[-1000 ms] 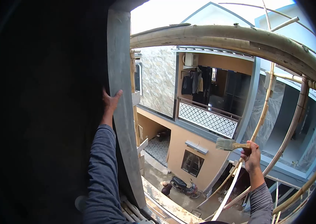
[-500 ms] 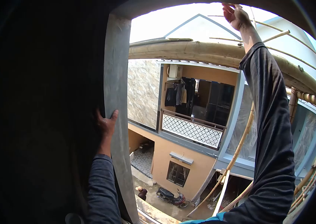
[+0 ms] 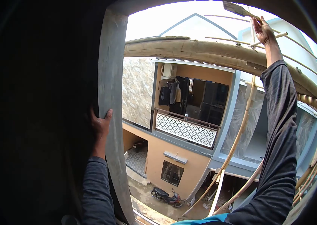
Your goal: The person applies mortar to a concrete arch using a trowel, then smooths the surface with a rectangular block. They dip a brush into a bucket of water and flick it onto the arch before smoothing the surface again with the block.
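Note:
My left hand (image 3: 100, 124) grips the inner edge of the grey upright side of the window opening (image 3: 110, 75), its thumb lying on the face and its fingers in the dark behind. My right hand (image 3: 265, 33) is raised high at the upper right, outside the opening. It is closed round the thin handle of a flat scraper (image 3: 237, 9), whose broad, dirty end points up and left, close under the top edge of the opening (image 3: 173, 3).
A thick bamboo pole (image 3: 188, 48) crosses outside, with thinner bamboo poles (image 3: 241, 138) slanting below it. Opposite stands a house with a white lattice balcony (image 3: 184, 129). A motorcycle (image 3: 167, 197) is parked far below on the ground. The room's left side is dark.
My right hand has moved right and down from the top edge, bringing the scraper into view. My left hand keeps its hold. The person in the lane below no longer shows.

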Motion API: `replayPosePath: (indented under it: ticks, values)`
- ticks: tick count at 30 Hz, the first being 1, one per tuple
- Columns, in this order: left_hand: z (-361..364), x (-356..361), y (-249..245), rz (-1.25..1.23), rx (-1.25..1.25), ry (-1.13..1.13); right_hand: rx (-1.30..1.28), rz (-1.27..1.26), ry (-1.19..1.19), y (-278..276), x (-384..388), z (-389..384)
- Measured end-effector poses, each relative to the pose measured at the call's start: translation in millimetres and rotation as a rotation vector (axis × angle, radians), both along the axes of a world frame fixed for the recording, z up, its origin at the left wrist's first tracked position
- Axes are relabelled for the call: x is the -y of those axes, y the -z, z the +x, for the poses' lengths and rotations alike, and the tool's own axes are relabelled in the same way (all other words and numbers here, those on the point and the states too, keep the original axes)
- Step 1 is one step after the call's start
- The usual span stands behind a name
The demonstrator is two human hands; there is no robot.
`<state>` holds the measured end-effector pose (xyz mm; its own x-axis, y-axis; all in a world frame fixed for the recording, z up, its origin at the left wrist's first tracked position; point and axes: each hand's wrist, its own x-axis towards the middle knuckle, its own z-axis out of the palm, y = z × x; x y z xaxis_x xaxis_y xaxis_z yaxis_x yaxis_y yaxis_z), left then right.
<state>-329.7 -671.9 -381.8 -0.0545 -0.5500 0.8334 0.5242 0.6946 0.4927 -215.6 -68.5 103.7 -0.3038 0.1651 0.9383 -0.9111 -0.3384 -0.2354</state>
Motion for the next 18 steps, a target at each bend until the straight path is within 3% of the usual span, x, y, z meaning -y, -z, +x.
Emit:
replayPosePath:
  ticks: [7, 10, 13, 18]
  values:
    - [-9.0, 4.7, 2.0, -0.045, -0.078, -0.01, 0.15, 0.095, 0.091, 20.1, 98.1, -18.3]
    - [-4.2, 1.6, 1.1, 0.021, 0.002, 0.005, 0.069, 0.142, 0.23, 38.6, 142.0, -20.8]
    - [0.2, -1.2, 0.1, 0.021, 0.009, -0.003, 0.067, 0.262, 0.013, 14.9, 141.1, -57.6]
    - [6.2, -7.4, 0.6, 0.013, -0.01, 0.006, -0.021, 0.191, -0.068, 8.6, 174.1, -77.2]
